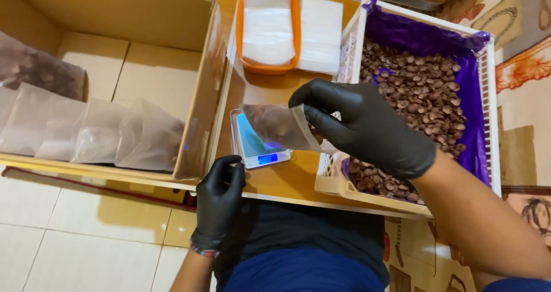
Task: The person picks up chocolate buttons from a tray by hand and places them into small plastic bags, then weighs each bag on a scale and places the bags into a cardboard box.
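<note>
Left hand (220, 197), fingers curled loosely, grips nothing and rests at the table (287, 180) edge. Right hand (367, 128) pinches a filled bag (275, 125) over the scale (255, 142), apparently for weighing, beside the nut crate (422, 91).

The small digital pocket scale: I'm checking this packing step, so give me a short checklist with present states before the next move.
1. Small digital pocket scale has its display lit: ok.
2. Scale platform free of objects: ok, nothing rests on it.
3. Clear plastic pouch of brown pieces gripped by the black-gloved right hand: ok, held above the scale.
4. Pouch sealed: cannot tell.
5. Black-gloved left hand clear of the scale: ok, at the table edge.
6. White crate with purple liner holds brown pieces: ok.
</note>
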